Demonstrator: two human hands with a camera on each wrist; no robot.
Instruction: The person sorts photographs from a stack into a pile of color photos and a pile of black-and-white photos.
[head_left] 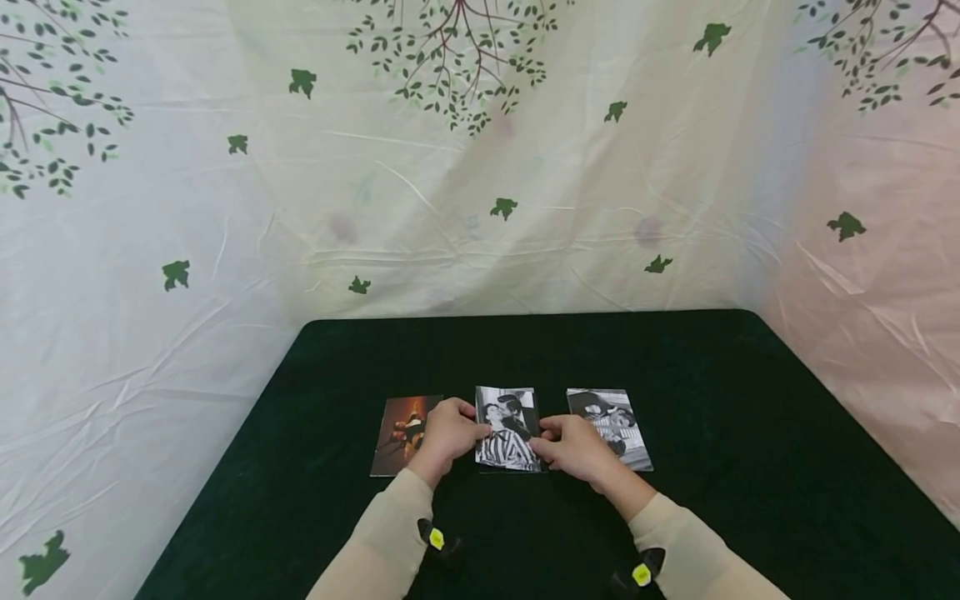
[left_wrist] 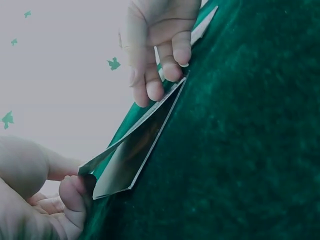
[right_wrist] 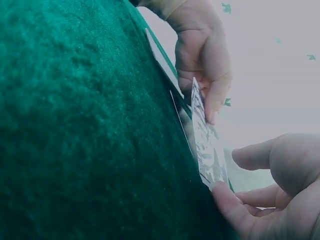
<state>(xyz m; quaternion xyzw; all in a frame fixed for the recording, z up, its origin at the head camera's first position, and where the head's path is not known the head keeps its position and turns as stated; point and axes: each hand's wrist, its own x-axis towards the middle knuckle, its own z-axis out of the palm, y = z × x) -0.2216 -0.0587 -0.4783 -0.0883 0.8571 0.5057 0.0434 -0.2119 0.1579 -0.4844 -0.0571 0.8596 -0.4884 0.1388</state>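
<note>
A person in cream sleeves [head_left: 386, 533] works with both bare hands at a table [head_left: 525, 350] covered in dark green, velvety cloth. Three prints lie side by side in a row on it. The middle print [head_left: 504, 427], a black-and-white picture of two people close together, one in bold stripes, is between the two hands. The left hand [head_left: 448, 435] pinches its left edge between thumb and finger; the left wrist view shows that edge raised off what lies below, so the print slopes. Under it is a second, dark, glossy card [left_wrist: 122, 167], with a wedge-shaped gap between the two at the left hand's end. The right hand [head_left: 576, 450] is at the right edge of the middle print: in the right wrist view one fingertip touches the print's near corner, while another digit extends apart from it, so the fingers are loosely spread rather than pinching. To the left, partly behind the left hand, lies a print in warm orange and brown [head_left: 386, 442]; to the right, partly covered by the right hand, lies another black-and-white print [head_left: 611, 410], its subject hard to make out. Each forearm carries a dark wrist device [head_left: 642, 573] with a yellow mark. Behind the table hangs a pale, creased cloth [head_left: 420, 200] patterned with leafy branches and small green shapes.
</note>
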